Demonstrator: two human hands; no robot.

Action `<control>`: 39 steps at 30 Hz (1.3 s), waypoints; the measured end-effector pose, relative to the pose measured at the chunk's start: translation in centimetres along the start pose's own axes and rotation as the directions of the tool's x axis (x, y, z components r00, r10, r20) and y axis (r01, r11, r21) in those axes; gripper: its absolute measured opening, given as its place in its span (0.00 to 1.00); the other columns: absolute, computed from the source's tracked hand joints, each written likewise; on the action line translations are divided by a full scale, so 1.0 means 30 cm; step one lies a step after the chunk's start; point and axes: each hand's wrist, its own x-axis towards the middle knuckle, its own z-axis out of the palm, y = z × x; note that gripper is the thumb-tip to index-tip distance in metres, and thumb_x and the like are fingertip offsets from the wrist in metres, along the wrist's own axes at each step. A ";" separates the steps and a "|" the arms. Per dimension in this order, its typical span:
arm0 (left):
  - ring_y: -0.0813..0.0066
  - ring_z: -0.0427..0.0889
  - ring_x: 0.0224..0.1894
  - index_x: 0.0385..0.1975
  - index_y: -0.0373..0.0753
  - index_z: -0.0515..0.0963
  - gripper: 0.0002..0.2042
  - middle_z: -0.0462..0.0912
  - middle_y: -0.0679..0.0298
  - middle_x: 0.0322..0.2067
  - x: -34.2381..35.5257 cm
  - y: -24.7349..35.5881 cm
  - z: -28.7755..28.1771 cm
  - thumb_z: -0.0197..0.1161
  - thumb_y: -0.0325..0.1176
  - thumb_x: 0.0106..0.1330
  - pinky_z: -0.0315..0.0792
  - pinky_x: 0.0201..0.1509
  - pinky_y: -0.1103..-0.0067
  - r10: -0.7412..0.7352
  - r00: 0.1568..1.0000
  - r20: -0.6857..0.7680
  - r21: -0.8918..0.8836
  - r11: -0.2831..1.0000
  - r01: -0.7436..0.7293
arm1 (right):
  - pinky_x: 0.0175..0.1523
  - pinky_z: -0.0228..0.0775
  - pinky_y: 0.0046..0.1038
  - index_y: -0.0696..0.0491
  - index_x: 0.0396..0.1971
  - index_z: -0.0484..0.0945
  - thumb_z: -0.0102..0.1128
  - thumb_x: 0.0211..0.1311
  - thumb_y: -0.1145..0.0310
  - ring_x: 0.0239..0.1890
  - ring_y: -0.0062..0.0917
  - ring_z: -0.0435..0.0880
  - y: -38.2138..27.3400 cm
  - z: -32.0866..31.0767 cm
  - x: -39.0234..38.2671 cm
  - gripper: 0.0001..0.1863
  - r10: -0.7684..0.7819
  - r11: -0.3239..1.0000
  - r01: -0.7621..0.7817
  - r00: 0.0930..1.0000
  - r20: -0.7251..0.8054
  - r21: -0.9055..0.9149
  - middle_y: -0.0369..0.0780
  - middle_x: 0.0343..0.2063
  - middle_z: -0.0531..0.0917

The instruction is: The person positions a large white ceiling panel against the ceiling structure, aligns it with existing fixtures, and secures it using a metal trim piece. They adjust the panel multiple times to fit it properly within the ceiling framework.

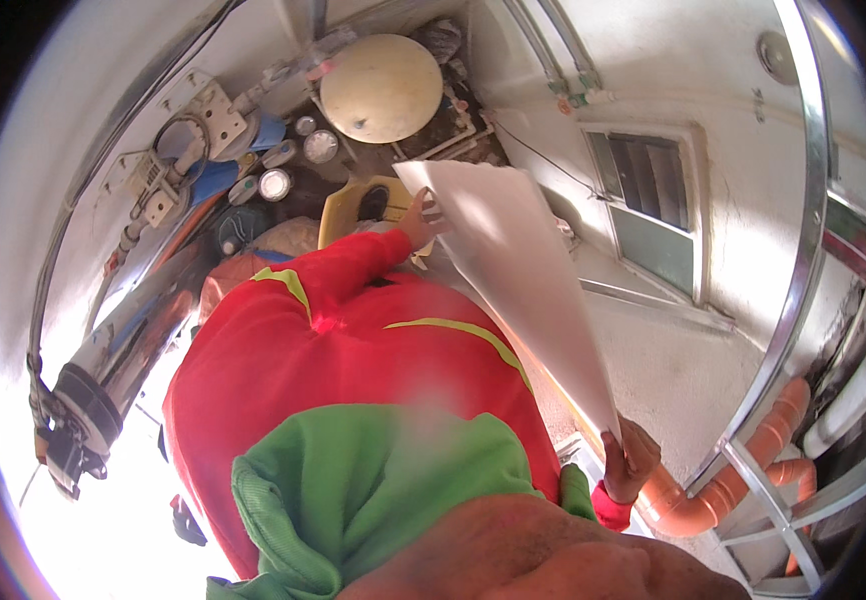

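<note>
- Bare skin (543, 550) fills the lower edge, nearest the camera, with a green collar (383, 470) and a red top (373, 350) just beyond it.
- White sheet (513, 240) slants down from upper centre to lower right, between the red top and the wall with the window (643, 175); it narrows toward its lower end and looks slightly bowed.
- Left hand (419, 222) has its fingers bent at the sheet's upper left edge, holding it; how firmly, I cannot tell.
- Right hand (630, 460) grips the lower end, thumb on the near face; its other fingers are partly hidden.
- Yellow thing (338, 222) stands behind the upper end, with the cream tank (381, 88) beyond and jars (274, 185) to the left.
- If the left fingers slip, the upper end could swing toward the window or drop; a light hold on a smooth edge would cause it.
- Should the hands push toward each other, the sheet could crease, being apparently thin.
- Turning in this tight space could knock the upper end against the tank, or the right knuckles against the orange pipe (768, 440) or metal frame (819, 200).
</note>
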 end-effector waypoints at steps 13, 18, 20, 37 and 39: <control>0.57 0.77 0.58 0.74 0.40 0.37 0.54 0.64 0.45 0.64 -0.110 0.032 0.013 0.75 0.34 0.57 0.77 0.56 0.65 -0.053 0.998 0.014 -0.048 0.997 0.054 | 0.41 0.78 0.30 0.63 0.34 0.84 0.63 0.55 0.74 0.32 0.35 0.88 -0.074 -0.062 -0.042 0.09 0.026 0.997 -0.021 0.997 0.066 -0.080 0.48 0.29 0.87; 0.57 0.77 0.59 0.74 0.36 0.42 0.53 0.63 0.44 0.65 -0.134 0.012 0.025 0.76 0.40 0.55 0.76 0.57 0.67 -0.056 0.996 0.064 0.022 0.998 0.054 | 0.38 0.76 0.32 0.63 0.34 0.84 0.63 0.55 0.73 0.28 0.35 0.86 -0.058 -0.094 -0.053 0.09 0.085 0.986 -0.078 0.995 0.048 -0.145 0.48 0.27 0.86; 0.54 0.74 0.61 0.73 0.36 0.46 0.54 0.63 0.42 0.65 -0.112 0.000 0.000 0.77 0.46 0.53 0.72 0.62 0.66 0.043 0.997 -0.068 0.375 0.927 -0.015 | 0.36 0.74 0.33 0.63 0.34 0.83 0.63 0.56 0.74 0.26 0.37 0.84 -0.055 -0.127 -0.051 0.09 0.054 0.986 -0.043 0.997 0.063 -0.163 0.48 0.25 0.84; 0.71 0.82 0.43 0.55 0.34 0.75 0.23 0.84 0.61 0.45 -0.014 0.323 0.191 0.69 0.35 0.60 0.76 0.51 0.71 0.410 0.805 0.429 -0.107 0.908 -0.405 | 0.54 0.66 0.37 0.57 0.43 0.80 0.66 0.58 0.67 0.46 0.36 0.77 -0.692 -0.729 0.105 0.15 -0.678 0.141 0.238 0.730 0.081 -0.961 0.44 0.40 0.80; 0.70 0.82 0.42 0.54 0.34 0.75 0.22 0.83 0.61 0.42 0.007 0.350 0.242 0.68 0.35 0.61 0.76 0.49 0.71 0.490 0.791 0.367 -0.226 0.872 -0.435 | 0.57 0.65 0.37 0.56 0.47 0.79 0.65 0.60 0.64 0.51 0.37 0.76 -0.886 -0.706 0.230 0.18 -0.641 0.188 0.193 0.767 0.029 -0.963 0.44 0.47 0.79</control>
